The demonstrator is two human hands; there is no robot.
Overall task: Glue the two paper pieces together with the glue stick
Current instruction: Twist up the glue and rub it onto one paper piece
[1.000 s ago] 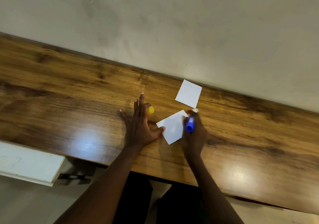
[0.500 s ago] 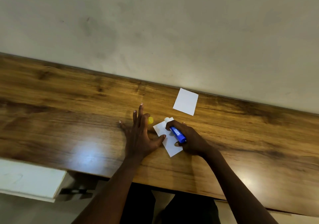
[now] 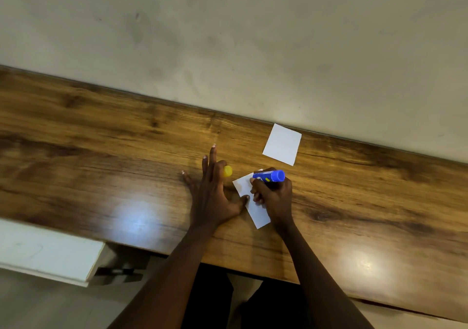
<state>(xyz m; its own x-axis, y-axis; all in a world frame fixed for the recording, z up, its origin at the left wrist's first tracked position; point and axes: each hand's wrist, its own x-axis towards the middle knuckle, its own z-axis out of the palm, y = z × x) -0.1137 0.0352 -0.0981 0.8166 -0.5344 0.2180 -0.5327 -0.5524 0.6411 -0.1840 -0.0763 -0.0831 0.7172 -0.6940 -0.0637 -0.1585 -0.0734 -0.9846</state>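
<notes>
A wooden table [image 3: 101, 151] with dark grain slants from 9 o'clock to 4 o'clock; two glare spots shine on it, at 8 and 4 o'clock; a plain beige wall [image 3: 228, 37] fills 12 o'clock, meeting its far edge; a white board [image 3: 45, 255] lies at 8 o'clock, under the near edge; pale floor [image 3: 38, 308] shows below it.
</notes>
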